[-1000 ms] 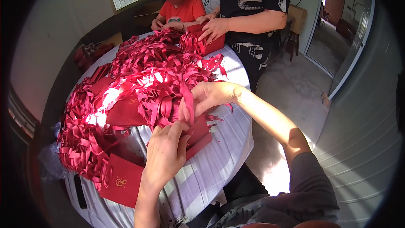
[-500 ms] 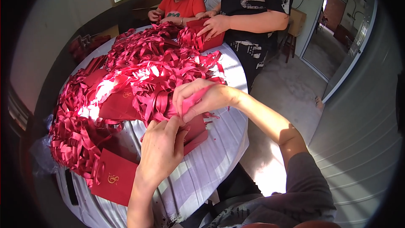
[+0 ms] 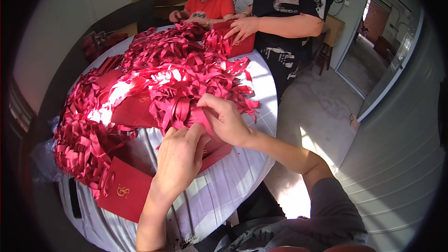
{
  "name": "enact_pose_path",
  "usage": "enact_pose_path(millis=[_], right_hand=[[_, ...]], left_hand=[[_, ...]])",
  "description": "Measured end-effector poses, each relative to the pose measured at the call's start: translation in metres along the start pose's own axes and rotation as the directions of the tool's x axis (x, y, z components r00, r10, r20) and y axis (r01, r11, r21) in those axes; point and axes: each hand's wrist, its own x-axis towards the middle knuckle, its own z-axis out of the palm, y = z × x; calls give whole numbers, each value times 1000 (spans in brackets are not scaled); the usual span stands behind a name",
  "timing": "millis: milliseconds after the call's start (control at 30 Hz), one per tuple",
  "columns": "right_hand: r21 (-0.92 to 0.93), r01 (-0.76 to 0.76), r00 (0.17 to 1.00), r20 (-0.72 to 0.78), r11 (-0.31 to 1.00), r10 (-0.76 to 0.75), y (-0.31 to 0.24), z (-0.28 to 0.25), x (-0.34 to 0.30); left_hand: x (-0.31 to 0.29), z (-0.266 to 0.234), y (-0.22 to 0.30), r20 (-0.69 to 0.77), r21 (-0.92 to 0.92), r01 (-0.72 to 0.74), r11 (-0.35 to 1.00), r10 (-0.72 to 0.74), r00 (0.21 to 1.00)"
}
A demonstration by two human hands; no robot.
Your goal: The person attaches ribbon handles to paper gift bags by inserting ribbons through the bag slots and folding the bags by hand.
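Note:
My left hand [image 3: 179,158] is closed in a pinch at the top of a red paper bag [image 3: 218,151]; what its fingertips grip is hidden. Just to its right, my right hand [image 3: 227,122] has thumb and fingers closed on a red ribbon [image 3: 201,119], which loops up between the two hands. Beneath both hands lies the bag, largely covered by them. A heap of red ribbon handles [image 3: 175,107] starts right behind my fingers. Left of my left wrist, another red paper bag [image 3: 122,193] with a gold emblem lies flat.
The round table [image 3: 224,186] wears a wrinkled white cloth. Across it, a person in black [image 3: 294,14] rests a hand on a red bag [image 3: 242,46]; a person in a red shirt [image 3: 210,7] sits beyond. A wooden stool [image 3: 329,42] stands near the glass door [image 3: 373,42].
My right hand has come down and turned, drawing the ribbon into a loop closer to my left hand. My left hand stays nearly in place. The view has shifted slightly.

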Motion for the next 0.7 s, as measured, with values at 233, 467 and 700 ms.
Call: enact_pose_path(millis=[233,467,700], right_hand=[[64,-10,989,-146,998,19,-7,11,-1],[224,-284,958,92,932,270,-13,9,-10],[65,-233,966,131,970,223,-10,35,-40]], left_hand=[[-3,-23,-12,-189,-272,39,961,-93,978],[-51,-52,-25,134,-4,559,829,-553,822],[-79,-16,-34,495,-717,671,189,-540,680]])
